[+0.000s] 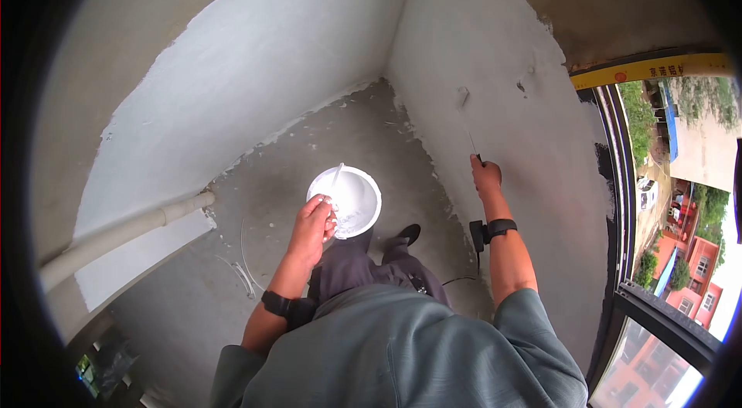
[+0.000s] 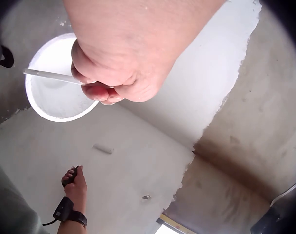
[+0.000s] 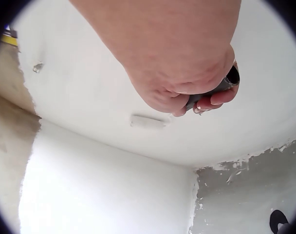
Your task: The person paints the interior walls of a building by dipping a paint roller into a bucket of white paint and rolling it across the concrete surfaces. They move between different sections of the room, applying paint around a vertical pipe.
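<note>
The left hand (image 1: 314, 224) has its fingers curled round a thin white bar (image 2: 53, 75) that reaches across the mouth of a round white bucket (image 1: 369, 203). White material (image 1: 349, 199) lies inside the bucket. Out to the right, the right hand (image 1: 487, 176) grips the black handle (image 3: 213, 92) of a tool with a thin shaft. The tool's narrow, white-coated head (image 3: 148, 122) is at the white wall (image 3: 99, 92); whether it touches the surface I cannot tell. White specks show on the right fingertips (image 3: 201, 108).
Two coated walls meet in a corner above the grey floor (image 1: 286, 176). A pipe (image 1: 127, 232) runs along the left wall, and a window frame (image 1: 618, 199) stands at the right. A cable (image 1: 246, 253) and white scraps (image 1: 246, 280) lie on the floor. One dark shoe (image 1: 410, 234) shows below the bucket.
</note>
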Motion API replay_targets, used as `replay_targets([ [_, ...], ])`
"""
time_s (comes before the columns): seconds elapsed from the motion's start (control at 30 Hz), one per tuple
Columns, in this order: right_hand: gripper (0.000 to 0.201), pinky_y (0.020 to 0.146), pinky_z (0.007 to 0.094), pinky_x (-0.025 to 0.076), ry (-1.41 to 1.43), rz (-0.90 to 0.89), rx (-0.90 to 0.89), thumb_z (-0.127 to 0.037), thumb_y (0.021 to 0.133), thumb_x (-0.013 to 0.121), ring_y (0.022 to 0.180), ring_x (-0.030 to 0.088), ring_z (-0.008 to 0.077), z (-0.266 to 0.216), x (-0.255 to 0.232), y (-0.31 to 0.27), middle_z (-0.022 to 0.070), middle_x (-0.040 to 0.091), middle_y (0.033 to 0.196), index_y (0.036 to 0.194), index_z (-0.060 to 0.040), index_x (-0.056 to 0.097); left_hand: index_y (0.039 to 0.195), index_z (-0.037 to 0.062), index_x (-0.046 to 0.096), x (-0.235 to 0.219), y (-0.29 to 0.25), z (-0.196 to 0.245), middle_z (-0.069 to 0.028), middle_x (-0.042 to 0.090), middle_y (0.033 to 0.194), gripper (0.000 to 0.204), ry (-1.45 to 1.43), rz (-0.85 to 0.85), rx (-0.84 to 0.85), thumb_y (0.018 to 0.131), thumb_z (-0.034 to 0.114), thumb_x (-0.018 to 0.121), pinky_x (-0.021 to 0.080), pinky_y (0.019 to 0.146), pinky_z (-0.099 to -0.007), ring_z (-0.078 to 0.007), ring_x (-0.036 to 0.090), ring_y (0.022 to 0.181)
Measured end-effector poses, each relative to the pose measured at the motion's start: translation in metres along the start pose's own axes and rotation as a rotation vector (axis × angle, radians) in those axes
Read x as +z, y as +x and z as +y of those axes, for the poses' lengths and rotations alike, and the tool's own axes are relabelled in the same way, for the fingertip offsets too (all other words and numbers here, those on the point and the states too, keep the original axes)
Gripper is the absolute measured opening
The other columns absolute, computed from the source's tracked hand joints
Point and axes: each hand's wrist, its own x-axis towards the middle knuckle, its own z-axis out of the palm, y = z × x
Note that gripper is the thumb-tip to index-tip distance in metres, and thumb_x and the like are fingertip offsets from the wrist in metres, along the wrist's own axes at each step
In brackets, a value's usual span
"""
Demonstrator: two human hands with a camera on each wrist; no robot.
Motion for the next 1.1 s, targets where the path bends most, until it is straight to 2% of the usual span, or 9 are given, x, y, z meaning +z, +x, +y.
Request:
replay_targets([
  [0.13, 0.054, 0.042, 0.0374, 0.042, 0.018, -0.029, 0.045, -0.049, 0.089, 0.07, 0.041, 0.053, 0.019, 0.009, -0.004, -0.014, 0.0063, 0.057, 0.053, 0.063, -0.0021, 0.062, 0.092, 0.0086, 0.056, 0.007, 0.002, 0.002, 0.0041, 0.049, 0.075, 0.009, -0.018, 0.004, 0.001, 0.1, 0.013, 0.053, 0.03, 0.045, -0.0203, -0.0013, 0.041, 0.056],
  [0.3, 0.056, 0.045, 0.0379, 0.044, 0.001, -0.053, 0.048, -0.05, 0.089, 0.068, 0.041, 0.054, 0.0206, -0.028, 0.027, 0.02, 0.006, 0.055, 0.051, 0.062, -0.0015, 0.062, 0.093, 0.0083, 0.057, 0.002, 0.001, 0.003, 0.0039, 0.048, 0.074, 0.009, 0.004, 0.012, 0.0, 0.1, 0.012, 0.053, 0.029, 0.045, -0.0206, -0.0015, 0.041, 0.055],
  [0.4, 0.057, 0.046, 0.0378, 0.045, 0.037, -0.056, 0.066, -0.051, 0.089, 0.068, 0.041, 0.054, 0.0213, -0.032, 0.04, 0.025, 0.0063, 0.055, 0.051, 0.062, -0.0014, 0.062, 0.093, 0.0083, 0.057, -0.003, 0.0, 0.004, 0.0039, 0.048, 0.074, 0.009, 0.027, 0.01, 0.006, 0.1, 0.012, 0.052, 0.029, 0.045, -0.0205, -0.0014, 0.041, 0.055],
  [0.5, 0.056, 0.046, 0.0379, 0.044, -0.02, -0.069, 0.105, -0.05, 0.089, 0.068, 0.041, 0.053, 0.0207, -0.035, 0.008, -0.004, 0.0059, 0.055, 0.051, 0.063, -0.0012, 0.062, 0.093, 0.0084, 0.057, -0.002, -0.002, 0.007, 0.0041, 0.047, 0.073, 0.01, 0.031, -0.006, 0.001, 0.101, 0.013, 0.052, 0.029, 0.045, -0.0203, -0.0014, 0.041, 0.055],
  [0.57, 0.056, 0.046, 0.0382, 0.044, 0.003, -0.028, 0.086, -0.05, 0.089, 0.069, 0.041, 0.053, 0.0207, -0.002, 0.002, -0.012, 0.006, 0.055, 0.051, 0.062, -0.001, 0.062, 0.092, 0.0084, 0.057, -0.001, -0.001, 0.004, 0.0042, 0.046, 0.072, 0.011, 0.018, -0.007, 0.003, 0.101, 0.013, 0.052, 0.03, 0.045, -0.0202, -0.0013, 0.041, 0.055],
  [0.67, 0.055, 0.045, 0.0379, 0.043, 0.027, -0.013, 0.048, -0.048, 0.088, 0.07, 0.041, 0.053, 0.0202, 0.004, 0.001, -0.007, 0.0057, 0.055, 0.051, 0.062, -0.0011, 0.062, 0.092, 0.0084, 0.057, 0.002, -0.001, 0.0, 0.0046, 0.046, 0.071, 0.011, 0.01, -0.01, 0.006, 0.101, 0.014, 0.053, 0.03, 0.044, -0.0201, -0.0013, 0.041, 0.055],
  [0.87, 0.051, 0.043, 0.0357, 0.04, 0.029, -0.035, 0.069, -0.045, 0.088, 0.072, 0.041, 0.051, 0.018, -0.037, 0.031, 0.018, 0.004, 0.053, 0.051, 0.063, -0.0022, 0.062, 0.092, 0.0079, 0.057, -0.01, -0.008, -0.001, 0.0051, 0.046, 0.07, 0.011, 0.036, 0.032, 0.026, 0.101, 0.015, 0.054, 0.03, 0.044, -0.0201, -0.0015, 0.041, 0.054],
  [0.97, 0.05, 0.043, 0.0357, 0.04, 0.086, -0.024, 0.087, -0.045, 0.088, 0.072, 0.041, 0.05, 0.0174, -0.023, 0.028, 0.007, 0.0035, 0.053, 0.051, 0.064, -0.0023, 0.062, 0.092, 0.0076, 0.057, -0.015, -0.012, 0.0, 0.0049, 0.046, 0.071, 0.011, 0.017, 0.03, 0.043, 0.1, 0.015, 0.055, 0.03, 0.044, -0.02, -0.0014, 0.041, 0.054],
  [1.1, 0.05, 0.042, 0.0359, 0.04, 0.092, 0.028, 0.106, -0.046, 0.088, 0.072, 0.041, 0.05, 0.017, 0.026, -0.002, -0.031, 0.003, 0.054, 0.052, 0.064, -0.0024, 0.062, 0.092, 0.0082, 0.057, -0.015, -0.013, -0.005, 0.0047, 0.046, 0.071, 0.011, -0.02, -0.008, 0.05, 0.101, 0.015, 0.055, 0.029, 0.044, -0.0198, -0.0013, 0.042, 0.054],
])
